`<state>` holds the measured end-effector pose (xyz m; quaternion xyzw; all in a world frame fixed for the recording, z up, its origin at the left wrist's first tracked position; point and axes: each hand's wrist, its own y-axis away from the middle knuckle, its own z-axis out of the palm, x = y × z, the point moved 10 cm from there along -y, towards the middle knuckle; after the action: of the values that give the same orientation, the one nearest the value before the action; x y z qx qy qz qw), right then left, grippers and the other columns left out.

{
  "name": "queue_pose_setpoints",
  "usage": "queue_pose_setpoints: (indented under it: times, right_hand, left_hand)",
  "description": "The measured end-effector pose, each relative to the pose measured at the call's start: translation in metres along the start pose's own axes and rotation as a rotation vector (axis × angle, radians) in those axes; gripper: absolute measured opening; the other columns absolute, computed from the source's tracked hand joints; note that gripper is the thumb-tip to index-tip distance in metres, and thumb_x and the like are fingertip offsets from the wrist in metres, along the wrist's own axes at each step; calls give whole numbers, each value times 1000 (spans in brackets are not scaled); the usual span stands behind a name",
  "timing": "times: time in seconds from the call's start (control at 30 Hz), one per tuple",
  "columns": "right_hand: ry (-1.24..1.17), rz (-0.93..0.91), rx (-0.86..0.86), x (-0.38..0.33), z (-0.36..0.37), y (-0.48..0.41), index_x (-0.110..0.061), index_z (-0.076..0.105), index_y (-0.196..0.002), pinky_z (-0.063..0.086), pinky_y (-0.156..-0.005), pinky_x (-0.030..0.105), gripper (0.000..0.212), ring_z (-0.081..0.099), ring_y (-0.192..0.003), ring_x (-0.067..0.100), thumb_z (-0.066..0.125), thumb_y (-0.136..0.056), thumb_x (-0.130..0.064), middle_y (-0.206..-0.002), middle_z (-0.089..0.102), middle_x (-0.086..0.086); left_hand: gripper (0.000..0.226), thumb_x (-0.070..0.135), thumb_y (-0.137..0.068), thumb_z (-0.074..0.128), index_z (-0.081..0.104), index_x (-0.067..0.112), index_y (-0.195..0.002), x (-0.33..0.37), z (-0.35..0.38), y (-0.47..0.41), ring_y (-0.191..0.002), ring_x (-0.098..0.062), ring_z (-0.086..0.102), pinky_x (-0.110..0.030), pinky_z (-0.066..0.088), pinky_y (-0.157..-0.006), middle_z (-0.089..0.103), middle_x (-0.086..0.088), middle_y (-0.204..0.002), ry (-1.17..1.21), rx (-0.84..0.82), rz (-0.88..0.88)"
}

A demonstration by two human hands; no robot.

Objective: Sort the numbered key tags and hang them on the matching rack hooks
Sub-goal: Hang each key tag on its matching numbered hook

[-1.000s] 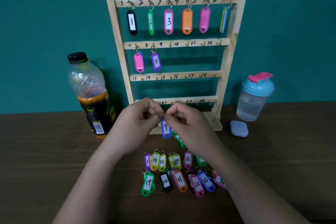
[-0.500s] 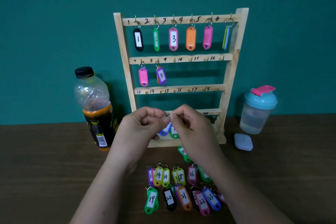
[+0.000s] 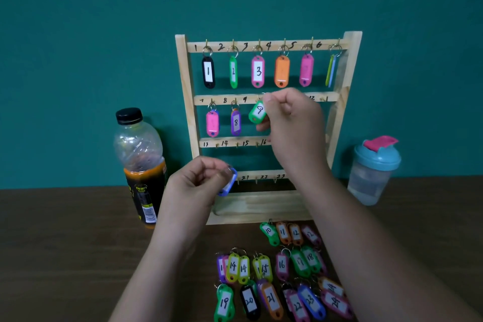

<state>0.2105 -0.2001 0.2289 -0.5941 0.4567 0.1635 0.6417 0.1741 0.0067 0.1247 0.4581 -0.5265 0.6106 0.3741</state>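
Bottle first: it stands near the desk's back edge on the left, part full of dark orange drink, and plays no part. Just right of it we see the left hand low before the rack, thumb and fingers curled in a pinch on the ring of a blue tag whose number we cannot read. On the rack, tags hang along the top rail and under 7 and 8 on the second. Beside tag 8 the right hand pinches the ring of the green tag 9 and holds it up to the second rail by the mark 9; whether the ring is over the hook we cannot tell. We judge the risks so: letting go before the ring catches would drop the tag among the lower rails; the hooks sit close, so the ring may land on 10; a push on the rail could jolt the rack and swing tag 8 off. Near the desk's front edge lie loose tags numbered 10 upward, and a shaker cup stands at the right.
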Motion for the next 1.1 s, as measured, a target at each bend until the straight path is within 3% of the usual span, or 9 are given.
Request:
queue_pose_setpoints:
  times: [0.1, 0.2, 0.33, 0.57, 0.7, 0.8, 0.97, 1.1]
  right_hand:
    - [23, 24, -5, -4, 3, -8, -10, 68, -85, 51, -52, 24, 26, 69, -53, 8, 60, -106, -21, -66, 73, -2]
    - [55, 53, -28, -5, 7, -10, -10, 65, -82, 50, -45, 24, 27, 65, -46, 14, 58, -107, -19, -62, 72, 1]
    - [117, 87, -76, -3, 11, -11, -8, 64, -87, 44, -41, 18, 26, 64, -41, 10, 55, -108, -19, -68, 72, 8]
    - [115, 148, -108, 3, 11, -13, -4, 62, -91, 41, -36, 19, 27, 63, -39, 14, 53, -110, -21, -68, 71, 14]
    - [329, 3, -72, 2, 11, -16, -13, 65, -86, 57, -48, 35, 27, 68, -48, 22, 52, -107, -22, -67, 70, 8]
    - [448, -125, -38, 0, 13, -13, -13, 66, -81, 58, -49, 42, 30, 67, -53, 27, 51, -105, -24, -66, 66, 5]
    - [506, -167, -91, -2, 9, 3, -20, 63, -82, 52, -49, 37, 32, 62, -51, 15, 54, -108, -34, -59, 63, -1]
    - [308, -102, -285, 8, 20, 45, -24, 66, -85, 49, -55, 32, 29, 63, -60, 10, 60, -105, -44, -66, 66, -5]
  left_hand:
    - [2, 11, -94, 76, 76, 9, -94, 0, -3, 0, -58, -1, 53, -12, 44, -56, 70, -5, -76, 1, 4, -2]
    - [1, 11, -94, 75, 76, 10, -94, 2, -5, 1, -58, 0, 53, -11, 43, -56, 71, -6, -77, -6, 2, 3]
    - [4, 11, -94, 75, 77, 14, -92, 4, -4, 1, -59, 0, 53, -11, 43, -57, 74, -13, -84, -55, -12, 26]
    - [5, 11, -94, 75, 78, 15, -92, 7, -2, 0, -63, 0, 56, -11, 44, -58, 75, -10, -84, -117, -24, 60]
    - [5, 12, -94, 75, 78, 16, -92, 6, 1, -1, -65, -1, 57, -12, 45, -59, 75, -10, -83, -118, -31, 65]
    - [5, 12, -94, 75, 78, 16, -92, 6, 3, 0, -66, -2, 57, -12, 45, -59, 74, -10, -83, -105, -30, 69]
    - [5, 10, -95, 73, 76, 14, -93, 6, 5, 0, -67, -3, 58, -14, 46, -60, 73, -10, -82, -92, -29, 76]
    - [6, 5, -95, 71, 73, 10, -93, 5, 4, -2, -65, -4, 55, -17, 45, -60, 68, -1, -73, -30, -1, 77]
